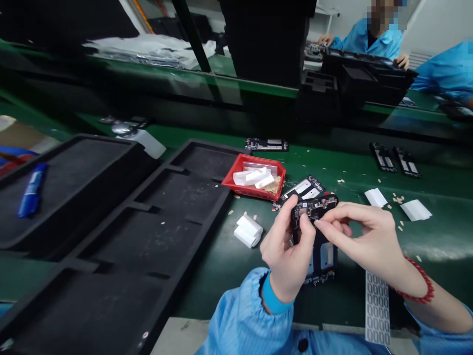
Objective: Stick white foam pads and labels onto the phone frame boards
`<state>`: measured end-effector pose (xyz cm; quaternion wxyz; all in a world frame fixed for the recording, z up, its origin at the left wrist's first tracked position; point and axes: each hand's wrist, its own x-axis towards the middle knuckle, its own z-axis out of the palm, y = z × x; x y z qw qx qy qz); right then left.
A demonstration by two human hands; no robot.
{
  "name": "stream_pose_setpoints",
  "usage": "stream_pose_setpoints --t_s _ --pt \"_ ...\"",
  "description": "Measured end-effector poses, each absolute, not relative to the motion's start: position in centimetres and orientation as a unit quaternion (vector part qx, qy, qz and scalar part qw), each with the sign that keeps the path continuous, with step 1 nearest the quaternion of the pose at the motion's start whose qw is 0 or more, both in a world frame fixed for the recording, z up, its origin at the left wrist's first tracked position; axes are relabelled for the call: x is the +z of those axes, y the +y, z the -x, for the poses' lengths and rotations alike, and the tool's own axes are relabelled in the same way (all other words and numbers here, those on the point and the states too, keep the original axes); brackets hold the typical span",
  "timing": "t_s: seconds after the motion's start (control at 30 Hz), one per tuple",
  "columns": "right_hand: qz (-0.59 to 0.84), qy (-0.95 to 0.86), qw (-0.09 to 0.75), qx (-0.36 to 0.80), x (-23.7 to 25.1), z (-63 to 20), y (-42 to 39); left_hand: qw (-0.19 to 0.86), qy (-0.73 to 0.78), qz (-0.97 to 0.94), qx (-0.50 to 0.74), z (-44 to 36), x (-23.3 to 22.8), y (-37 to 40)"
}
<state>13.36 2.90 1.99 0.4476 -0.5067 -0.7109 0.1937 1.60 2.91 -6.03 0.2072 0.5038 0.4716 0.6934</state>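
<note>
Held: black rectangular phone frame point(318, 205), circuit-lined, gripped in my left hand point(285, 254) above the green worktop point(210, 286).
Right hand point(364, 234): pinched at its face, contents unclear.
Clearance: bare strip along the black compartmented tray's point(177, 193) edge.

markings on blue marker point(32, 191) too blurred, no readable text

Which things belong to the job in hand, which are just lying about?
Likely in the job: phone-like unit in left hand, right hand at it; perhaps similar units, patterned strip.
Apparently just lying about: blue marker, folded white papers, beige scraps.
</note>
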Motion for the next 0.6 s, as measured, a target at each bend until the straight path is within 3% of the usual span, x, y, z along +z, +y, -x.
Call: stream_pose_setpoints --t_s 0.6 --pt "0.510 -0.703 0.466 0.165 2.2 -12.2 2.4 0.090 0.495 -0.503 0.703 -1.4 -5.3 2.1"
